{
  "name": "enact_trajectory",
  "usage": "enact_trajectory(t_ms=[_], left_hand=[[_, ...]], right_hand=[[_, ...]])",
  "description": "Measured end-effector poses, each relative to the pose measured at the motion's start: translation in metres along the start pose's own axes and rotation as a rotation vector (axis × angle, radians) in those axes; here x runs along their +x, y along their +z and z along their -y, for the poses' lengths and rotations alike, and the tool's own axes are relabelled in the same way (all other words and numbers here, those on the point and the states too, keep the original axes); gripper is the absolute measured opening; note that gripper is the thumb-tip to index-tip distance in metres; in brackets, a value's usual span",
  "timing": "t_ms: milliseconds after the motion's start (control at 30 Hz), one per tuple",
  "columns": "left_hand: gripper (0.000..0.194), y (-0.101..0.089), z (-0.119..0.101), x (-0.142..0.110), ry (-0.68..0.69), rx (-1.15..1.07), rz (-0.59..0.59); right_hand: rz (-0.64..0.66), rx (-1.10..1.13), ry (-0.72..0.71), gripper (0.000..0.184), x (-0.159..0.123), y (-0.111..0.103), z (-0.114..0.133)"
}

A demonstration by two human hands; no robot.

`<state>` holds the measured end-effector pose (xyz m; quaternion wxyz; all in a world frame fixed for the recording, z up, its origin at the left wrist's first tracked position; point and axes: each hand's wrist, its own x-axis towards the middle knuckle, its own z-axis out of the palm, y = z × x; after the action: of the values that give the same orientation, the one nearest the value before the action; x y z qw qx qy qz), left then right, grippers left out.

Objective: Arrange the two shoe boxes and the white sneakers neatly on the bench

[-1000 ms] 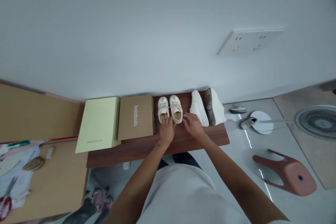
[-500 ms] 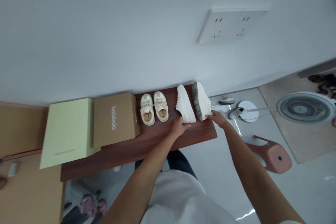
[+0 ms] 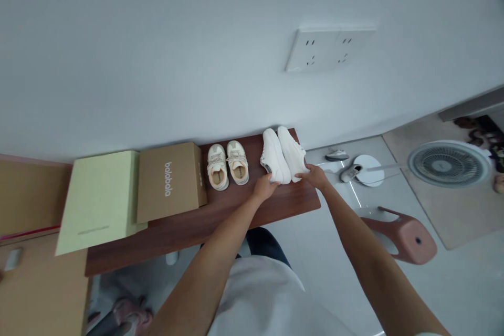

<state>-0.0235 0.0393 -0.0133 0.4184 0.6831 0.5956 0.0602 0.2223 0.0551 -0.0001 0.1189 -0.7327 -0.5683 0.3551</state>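
Note:
Two white sneakers stand side by side at the right end of a dark wooden bench [image 3: 220,218]. My left hand [image 3: 264,187] grips the heel of the left white sneaker [image 3: 273,155]. My right hand [image 3: 315,176] holds the heel of the right white sneaker [image 3: 290,151], which now stands upright. A pair of small cream children's shoes [image 3: 227,164] sits just left of them, untouched.
A brown shoebox [image 3: 169,181] and a pale green box [image 3: 98,199] lie on the bench's left part. On the floor to the right are a tipped pink stool [image 3: 405,236], a fan [image 3: 449,163] and loose shoes. A wall socket [image 3: 328,48] is above.
Both hands left the cream shoes and moved right to the white sneakers. The right sneaker, lying on its side with sole showing, has been turned upright beside the other.

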Motion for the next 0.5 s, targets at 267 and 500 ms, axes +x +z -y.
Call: enact_trajectory(t_ms=[267,500], left_hand=[[0.033,-0.026,-0.030,-0.013,0.074,0.185,0.075],[0.028,-0.039,-0.042,-0.021,0.183,0.344,0.150]], right_hand=[[-0.079,-0.325,-0.083,0.043,-0.010,-0.011,0.020],[-0.042,-0.635,-0.169,0.020,-0.029,0.000,0.035]])
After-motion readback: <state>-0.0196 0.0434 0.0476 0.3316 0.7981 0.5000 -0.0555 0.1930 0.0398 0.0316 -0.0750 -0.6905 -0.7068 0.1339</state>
